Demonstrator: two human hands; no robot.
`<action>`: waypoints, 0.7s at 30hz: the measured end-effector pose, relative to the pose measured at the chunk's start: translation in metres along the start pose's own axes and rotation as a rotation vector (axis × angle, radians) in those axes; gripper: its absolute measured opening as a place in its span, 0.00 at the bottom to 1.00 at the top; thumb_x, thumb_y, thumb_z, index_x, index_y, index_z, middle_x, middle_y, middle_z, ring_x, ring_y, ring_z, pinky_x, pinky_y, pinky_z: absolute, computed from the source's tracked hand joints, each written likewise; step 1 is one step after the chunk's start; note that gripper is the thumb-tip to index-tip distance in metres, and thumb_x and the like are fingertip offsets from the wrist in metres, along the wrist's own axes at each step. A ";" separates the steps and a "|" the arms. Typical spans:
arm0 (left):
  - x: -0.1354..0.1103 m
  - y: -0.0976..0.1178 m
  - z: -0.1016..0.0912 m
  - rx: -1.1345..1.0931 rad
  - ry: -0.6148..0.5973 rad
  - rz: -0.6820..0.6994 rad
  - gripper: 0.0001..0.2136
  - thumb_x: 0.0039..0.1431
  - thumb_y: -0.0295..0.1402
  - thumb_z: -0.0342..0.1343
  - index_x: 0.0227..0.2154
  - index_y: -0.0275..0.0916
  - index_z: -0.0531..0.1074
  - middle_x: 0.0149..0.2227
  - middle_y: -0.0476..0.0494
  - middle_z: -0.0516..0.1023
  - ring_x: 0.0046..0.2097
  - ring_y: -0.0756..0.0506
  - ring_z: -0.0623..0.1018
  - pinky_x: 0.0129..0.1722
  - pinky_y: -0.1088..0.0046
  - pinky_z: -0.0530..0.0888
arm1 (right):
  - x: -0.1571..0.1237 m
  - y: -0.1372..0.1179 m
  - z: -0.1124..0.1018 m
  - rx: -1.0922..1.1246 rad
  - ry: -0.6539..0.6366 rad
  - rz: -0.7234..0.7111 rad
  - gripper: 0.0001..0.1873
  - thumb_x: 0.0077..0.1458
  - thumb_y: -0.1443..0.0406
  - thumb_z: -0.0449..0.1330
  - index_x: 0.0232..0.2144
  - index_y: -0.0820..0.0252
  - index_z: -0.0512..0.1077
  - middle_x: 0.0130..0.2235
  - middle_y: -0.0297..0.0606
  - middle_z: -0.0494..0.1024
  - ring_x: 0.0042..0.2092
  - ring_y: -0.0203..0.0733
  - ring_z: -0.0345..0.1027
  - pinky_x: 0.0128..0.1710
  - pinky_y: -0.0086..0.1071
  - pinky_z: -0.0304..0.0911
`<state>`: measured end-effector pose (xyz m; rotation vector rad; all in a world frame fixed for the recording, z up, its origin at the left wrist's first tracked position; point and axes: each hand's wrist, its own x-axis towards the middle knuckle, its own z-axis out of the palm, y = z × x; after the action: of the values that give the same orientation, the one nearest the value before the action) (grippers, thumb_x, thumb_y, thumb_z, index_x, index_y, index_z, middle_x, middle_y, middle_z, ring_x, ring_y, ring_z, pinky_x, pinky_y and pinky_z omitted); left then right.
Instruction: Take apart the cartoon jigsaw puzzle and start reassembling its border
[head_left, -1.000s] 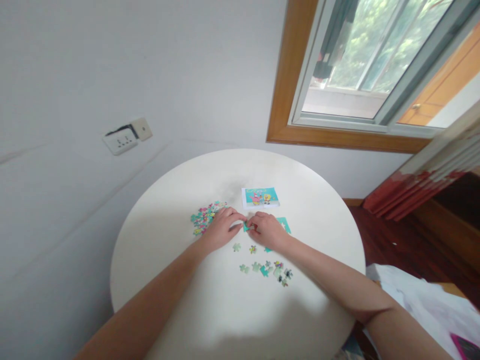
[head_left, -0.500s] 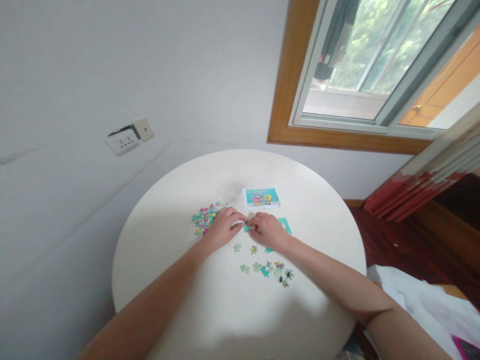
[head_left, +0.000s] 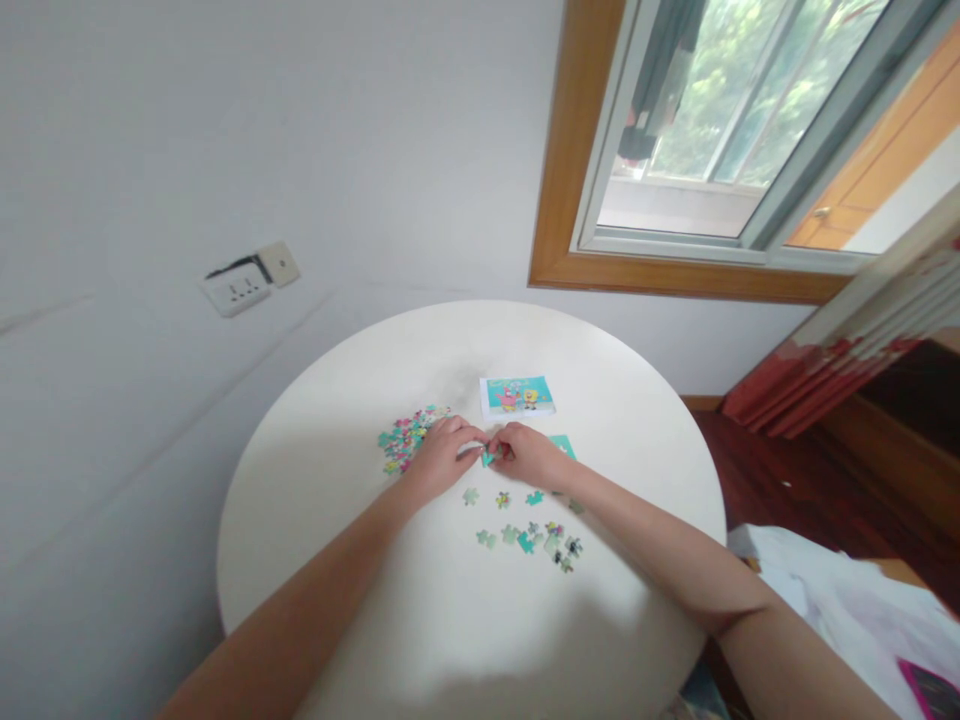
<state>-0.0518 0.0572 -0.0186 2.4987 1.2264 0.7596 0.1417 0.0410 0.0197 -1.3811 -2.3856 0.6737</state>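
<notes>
At the middle of the round white table, a teal jigsaw piece [head_left: 487, 459] shows between my fingertips, mostly covered by them. My left hand [head_left: 442, 455] reaches in from the left, thumb and forefinger closed at the piece's edge. Opposite it, my right hand [head_left: 526, 457] pinches the piece with bent fingers. A teal section of puzzle [head_left: 563, 445] is partly hidden behind the right hand. Beside my left hand lies a heap of mixed jigsaw pieces [head_left: 403, 437]. Nearer me are a pale piece [head_left: 470, 496], a yellow piece [head_left: 503, 500] and a teal piece [head_left: 535, 497].
A picture card [head_left: 517, 397] with a pink and a yellow cartoon figure lies beyond my hands. Several loose pieces [head_left: 526, 542] are scattered on the near side of the white table [head_left: 337, 380]. A wall and window stand behind; white cloth [head_left: 817, 590] lies at the right.
My right fingers have curled in more tightly at the teal piece, and the right hand has shifted slightly. A teal loose piece below it shows more fully. The view has turned a little.
</notes>
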 end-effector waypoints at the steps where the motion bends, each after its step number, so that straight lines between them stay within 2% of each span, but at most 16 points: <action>1: 0.000 0.000 0.000 -0.002 0.000 0.000 0.08 0.59 0.30 0.54 0.39 0.42 0.75 0.38 0.45 0.73 0.44 0.43 0.71 0.46 0.65 0.66 | 0.000 -0.001 0.000 0.008 0.000 -0.002 0.08 0.48 0.70 0.60 0.35 0.63 0.75 0.31 0.35 0.70 0.30 0.32 0.62 0.34 0.26 0.57; 9: 0.000 -0.001 0.001 -0.005 -0.002 -0.019 0.07 0.58 0.31 0.54 0.38 0.42 0.76 0.38 0.44 0.72 0.44 0.43 0.70 0.47 0.64 0.66 | -0.006 0.001 0.004 0.032 0.056 -0.098 0.07 0.46 0.74 0.59 0.30 0.62 0.73 0.34 0.35 0.69 0.34 0.33 0.64 0.39 0.26 0.59; 13: 0.000 -0.001 0.001 -0.008 0.004 -0.015 0.08 0.58 0.31 0.55 0.39 0.43 0.76 0.38 0.44 0.72 0.44 0.43 0.70 0.47 0.64 0.66 | -0.009 0.003 0.001 0.050 0.042 -0.114 0.07 0.46 0.74 0.58 0.28 0.61 0.72 0.31 0.33 0.70 0.32 0.33 0.64 0.37 0.25 0.59; 17: 0.000 0.001 0.000 -0.010 0.000 -0.023 0.08 0.58 0.31 0.54 0.39 0.44 0.76 0.38 0.45 0.72 0.44 0.43 0.70 0.48 0.65 0.66 | -0.011 0.021 -0.019 0.161 0.069 -0.054 0.05 0.49 0.72 0.56 0.29 0.61 0.72 0.29 0.32 0.73 0.31 0.32 0.64 0.34 0.25 0.59; 19: 0.000 0.002 -0.001 -0.011 -0.002 -0.026 0.08 0.58 0.30 0.54 0.39 0.44 0.76 0.38 0.45 0.72 0.44 0.43 0.70 0.48 0.65 0.66 | -0.012 0.039 -0.034 0.208 0.086 0.012 0.04 0.49 0.70 0.57 0.30 0.61 0.71 0.28 0.32 0.74 0.31 0.33 0.65 0.33 0.25 0.60; 21: -0.001 0.004 -0.002 -0.014 -0.003 -0.026 0.08 0.58 0.30 0.54 0.38 0.44 0.76 0.38 0.45 0.72 0.44 0.43 0.70 0.48 0.65 0.66 | -0.013 0.063 -0.049 0.246 0.100 0.087 0.09 0.50 0.69 0.56 0.36 0.61 0.72 0.28 0.32 0.75 0.29 0.33 0.66 0.30 0.25 0.59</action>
<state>-0.0509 0.0544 -0.0150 2.4664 1.2459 0.7555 0.2175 0.0684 0.0272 -1.3842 -2.0953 0.8668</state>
